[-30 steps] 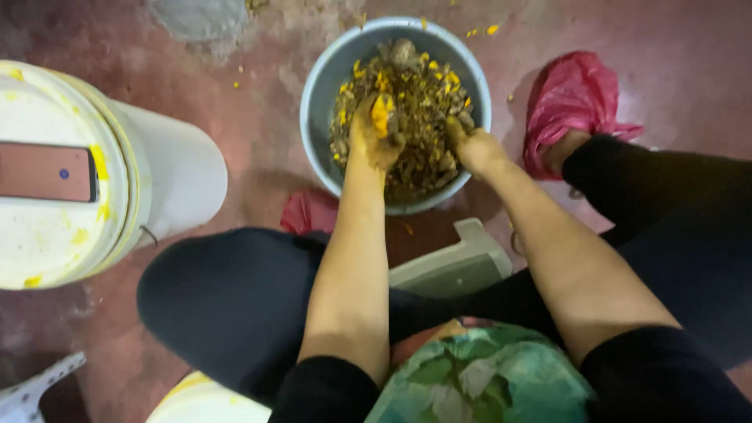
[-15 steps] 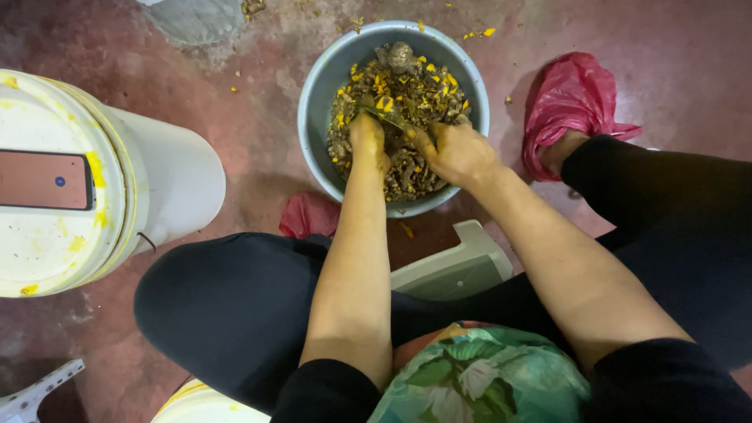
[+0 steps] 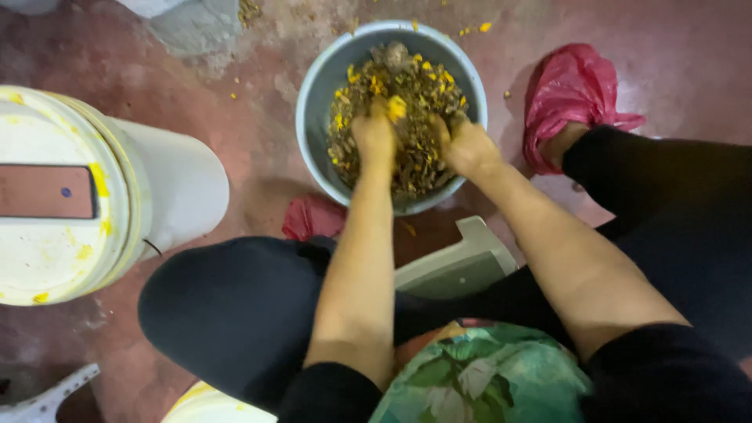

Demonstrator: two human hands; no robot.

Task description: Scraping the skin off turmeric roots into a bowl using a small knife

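A grey round basin (image 3: 313, 110) stands on the reddish floor in front of me, filled with a brown and yellow chopped mix (image 3: 407, 86). Both my hands are down in that mix. My left hand (image 3: 374, 137) is closed around a clump of it, with a yellow piece showing above the fingers. My right hand (image 3: 464, 145) is buried to the knuckles on the right side of the basin, fingers curled into the mix. My knees in black trousers frame the basin.
A large white bucket (image 3: 168, 184) with a yellow-stained lid stands at the left, a flat dark phone-like slab (image 3: 47, 192) on the lid. Red plastic covers my foot (image 3: 576, 86) at the right. A pale low stool (image 3: 462, 266) sits under me.
Both hands have shifted within the basin: the left drew back toward me and then gathered a clump, the right moved from the basin's right edge into the mix beside the left.
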